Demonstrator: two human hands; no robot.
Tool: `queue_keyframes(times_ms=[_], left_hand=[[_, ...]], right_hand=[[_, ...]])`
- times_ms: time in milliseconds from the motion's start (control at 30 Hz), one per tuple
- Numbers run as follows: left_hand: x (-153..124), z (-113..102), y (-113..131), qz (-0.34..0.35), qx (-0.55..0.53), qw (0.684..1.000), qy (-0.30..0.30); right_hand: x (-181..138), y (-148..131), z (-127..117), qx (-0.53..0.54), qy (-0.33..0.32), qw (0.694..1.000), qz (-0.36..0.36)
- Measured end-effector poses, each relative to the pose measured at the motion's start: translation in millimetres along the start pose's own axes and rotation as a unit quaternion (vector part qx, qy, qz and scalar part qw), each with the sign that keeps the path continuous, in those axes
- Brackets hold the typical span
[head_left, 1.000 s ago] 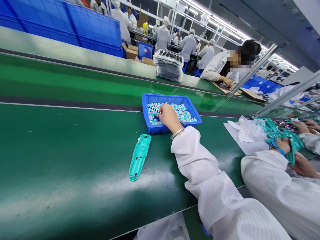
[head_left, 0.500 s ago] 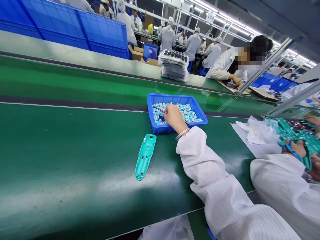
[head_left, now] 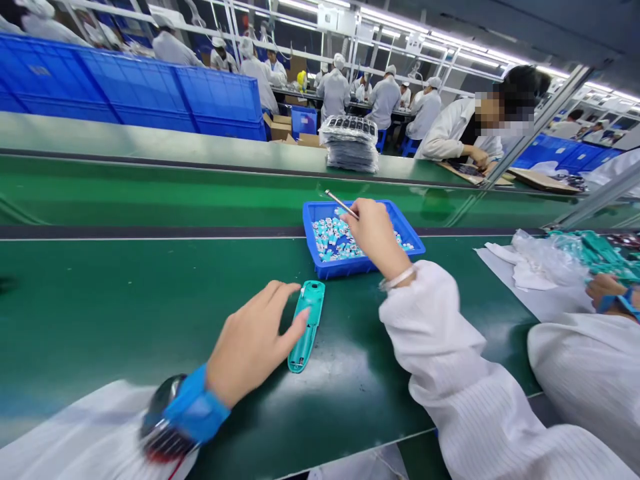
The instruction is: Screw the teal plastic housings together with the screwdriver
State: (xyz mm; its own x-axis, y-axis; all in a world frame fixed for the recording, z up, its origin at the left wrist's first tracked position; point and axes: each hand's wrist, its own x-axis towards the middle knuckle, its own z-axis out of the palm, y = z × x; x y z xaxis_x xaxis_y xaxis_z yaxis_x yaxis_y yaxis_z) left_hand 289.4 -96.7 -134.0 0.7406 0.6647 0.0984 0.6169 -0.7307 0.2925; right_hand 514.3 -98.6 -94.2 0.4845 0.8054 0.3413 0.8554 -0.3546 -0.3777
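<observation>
My right hand is raised over a blue tray of several small white and blue parts and pinches thin metal tweezers, whose tip points up and left. My left hand, with a blue wrist strap, lies on the green belt with its fingers stretched out. Its fingertips touch the left side of a teal plastic housing that lies lengthwise on the belt just in front of the tray.
A co-worker's sleeve and hand are at the right, beside teal housings and plastic bags on white paper. A stack of dark trays stands beyond the belt. Blue crates and several seated workers fill the background.
My left hand has come into view and reached the teal housing. My right hand has lifted the tweezers up out of the parts in the tray.
</observation>
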Motion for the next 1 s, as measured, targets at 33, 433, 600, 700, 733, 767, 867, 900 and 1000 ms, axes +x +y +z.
queue_keyframes(times_ms=[33, 433, 600, 700, 733, 767, 867, 900, 1000], left_hand=[[6.7, 3.8, 0.9, -0.011, 0.012, 1.000, -0.018], [52.2, 14.4, -13.7, 0.023, -0.304, 0.912, -0.275], [47.4, 8.4, -17.4, 0.011, -0.460, 0.762, -0.456], [47.1, 7.4, -16.0, 0.021, -0.460, 0.747, -0.480], [47.6, 7.4, -15.8, 0.027, -0.457, 0.743, -0.489], [48.2, 7.7, -15.8, 0.033, -0.454, 0.738, -0.498], [50.5, 9.5, -16.8, 0.047, -0.450, 0.722, -0.524], [51.2, 10.2, -17.3, 0.048, -0.452, 0.718, -0.528], [52.9, 11.3, -18.6, 0.047, -0.452, 0.712, -0.535]], right_hand=[[-4.0, -1.7, -10.0, 0.030, 0.002, 0.999, -0.015], [-82.9, 41.3, -0.6, 0.371, -0.382, 0.843, 0.073], [-87.9, 42.1, 5.3, 0.406, -0.469, 0.781, 0.066], [-89.0, 41.6, 6.8, 0.422, -0.522, 0.740, 0.051], [-89.6, 41.9, 7.4, 0.424, -0.533, 0.731, 0.050], [-90.2, 42.4, 8.0, 0.428, -0.541, 0.722, 0.051], [-92.1, 43.8, 8.9, 0.446, -0.553, 0.701, 0.057], [-92.6, 43.9, 8.6, 0.454, -0.555, 0.695, 0.061], [-93.2, 41.5, 5.5, 0.469, -0.554, 0.685, 0.064]])
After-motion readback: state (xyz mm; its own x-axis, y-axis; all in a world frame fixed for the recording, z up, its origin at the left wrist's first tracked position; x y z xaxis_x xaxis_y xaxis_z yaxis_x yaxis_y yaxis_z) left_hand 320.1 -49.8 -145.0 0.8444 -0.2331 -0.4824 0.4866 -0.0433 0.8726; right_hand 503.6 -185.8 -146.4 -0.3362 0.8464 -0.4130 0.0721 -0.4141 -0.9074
